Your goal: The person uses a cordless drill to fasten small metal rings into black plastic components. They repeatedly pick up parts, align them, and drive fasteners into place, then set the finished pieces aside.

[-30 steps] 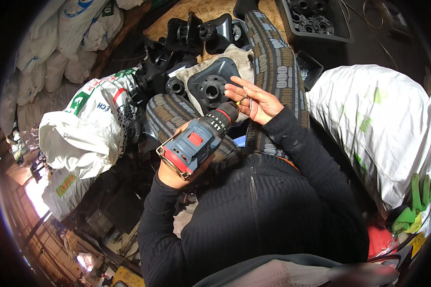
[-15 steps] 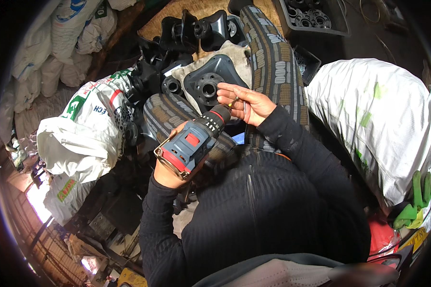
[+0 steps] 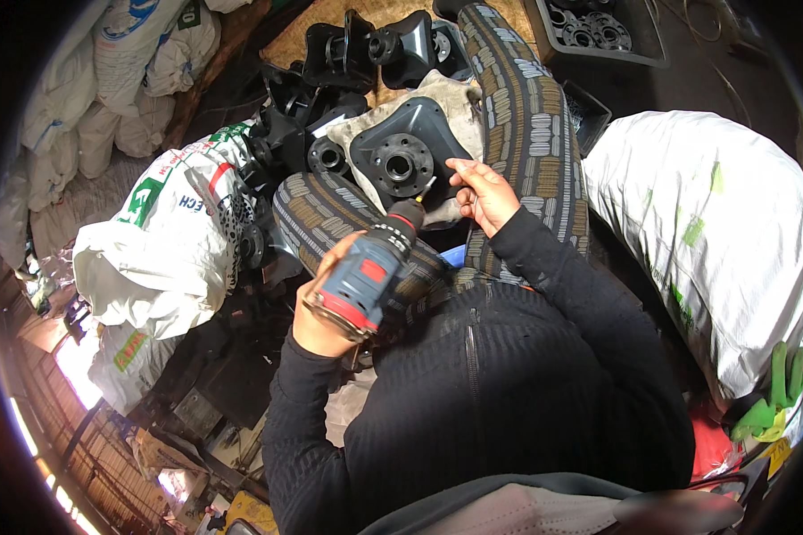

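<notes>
A person in a black ribbed zip-front top (image 3: 517, 392) works seated, patterned trousers (image 3: 531, 116) stretching out beyond both hands. The left hand (image 3: 319, 332) is wrapped around a blue-grey and red power drill (image 3: 363, 278), its chuck pointing away from the wrist and toward the space ahead of the right hand. A slim bit (image 3: 419, 200) reaches from the chuck, with a small pale piece at its tip, near the lower rim of a round, drilled hub (image 3: 401, 168); whether they touch cannot be told. The right hand (image 3: 491, 198) is partly curled, thumb and forefinger drawn together at the right side of the hub's square dark plate (image 3: 444, 134); whether anything is pinched there cannot be told. Hub and plate lie just ahead of the 2 hands, resting on a pale cloth (image 3: 364, 129). Beyond the left hand, more dark plates with hubs (image 3: 339, 52) crowd together. Farther out past the right hand stands a grey tub (image 3: 649, 55) of round metal parts (image 3: 589, 34). Bulky white sacks flank the hands, 1 to the left (image 3: 152, 276) and 1 to the right (image 3: 696, 241), with a green glove (image 3: 760, 415) near the right-hand sack's lower end.
</notes>
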The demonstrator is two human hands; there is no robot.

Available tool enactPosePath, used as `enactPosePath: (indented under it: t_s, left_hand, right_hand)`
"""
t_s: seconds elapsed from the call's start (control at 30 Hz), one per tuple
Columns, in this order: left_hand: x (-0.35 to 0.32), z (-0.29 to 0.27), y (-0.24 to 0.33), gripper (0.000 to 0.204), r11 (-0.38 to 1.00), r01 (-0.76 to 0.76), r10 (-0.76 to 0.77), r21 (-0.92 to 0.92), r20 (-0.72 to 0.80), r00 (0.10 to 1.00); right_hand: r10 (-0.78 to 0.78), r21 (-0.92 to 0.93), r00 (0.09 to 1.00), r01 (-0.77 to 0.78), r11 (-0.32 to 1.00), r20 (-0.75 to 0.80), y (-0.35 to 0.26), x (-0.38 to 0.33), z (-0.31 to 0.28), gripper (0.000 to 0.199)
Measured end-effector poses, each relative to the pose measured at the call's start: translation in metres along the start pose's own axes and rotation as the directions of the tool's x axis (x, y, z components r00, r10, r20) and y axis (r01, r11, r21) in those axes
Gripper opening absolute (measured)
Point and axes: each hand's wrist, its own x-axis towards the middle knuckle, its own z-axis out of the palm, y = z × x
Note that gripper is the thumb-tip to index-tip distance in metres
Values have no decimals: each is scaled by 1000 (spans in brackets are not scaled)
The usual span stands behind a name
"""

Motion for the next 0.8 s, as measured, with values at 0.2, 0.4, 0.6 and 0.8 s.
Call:
enactPosePath:
  t_s: [0.2,0.4,0.6,0.8]
  left_hand:
    - [37,-7,0,34,986,-115,118,124,-14,993]
    - [52,-9,-7,41,1000,25,-25,5,71,997]
    - [91,-34,9,53,984,167,-180,68,276,944]
    - [92,-27,9,65,989,83,-116,125,288,951]
  right_hand:
    - [-210,-425,978,186,886,-10,8,51,9,36]
    - [-269,-633,963,228,740,33,17,59,1,37]
    - [-217,-640,976,170,750,4,6,53,7,32]
    - [-180,-481,984,156,862,-3,9,54,11,30]
